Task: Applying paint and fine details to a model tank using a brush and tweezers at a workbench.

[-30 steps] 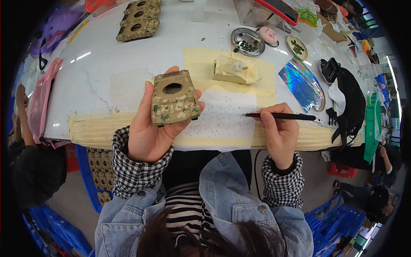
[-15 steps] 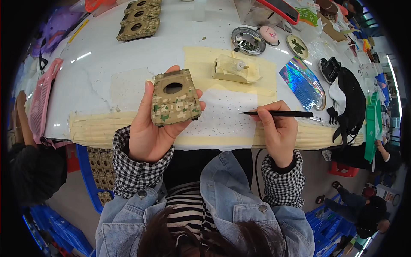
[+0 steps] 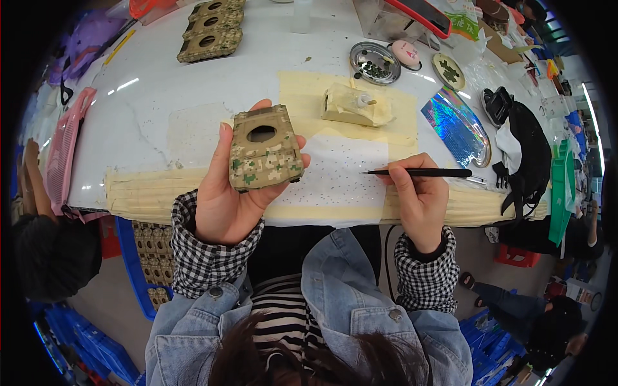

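Observation:
My left hand (image 3: 225,193) is closed around a camouflage-patterned toy tank hull (image 3: 265,157), with its round hole facing up. Pinched in my right hand (image 3: 421,199) is a pair of black tweezers (image 3: 428,172), pointing left. The tweezer tip hovers over or touches a white sheet (image 3: 341,193) scattered with tiny dark and shiny specks; I cannot tell which. Whether the tip grips a speck is too small to see. Beyond the sheet stands a small masking-tape-covered block (image 3: 355,106) with a white nozzle-like piece on top.
Several camouflage hulls (image 3: 209,31) stand far left, and more fill a blue crate (image 3: 136,276) below the table. A round tin (image 3: 374,63) and a dish (image 3: 449,69) hold small dark green parts. A holographic pouch (image 3: 454,125) and black bag (image 3: 528,145) lie right.
My hands, the hull and the tweezers hold nearly the same place, and the whole view shifts very slightly. At the lower right, a person's legs have moved left.

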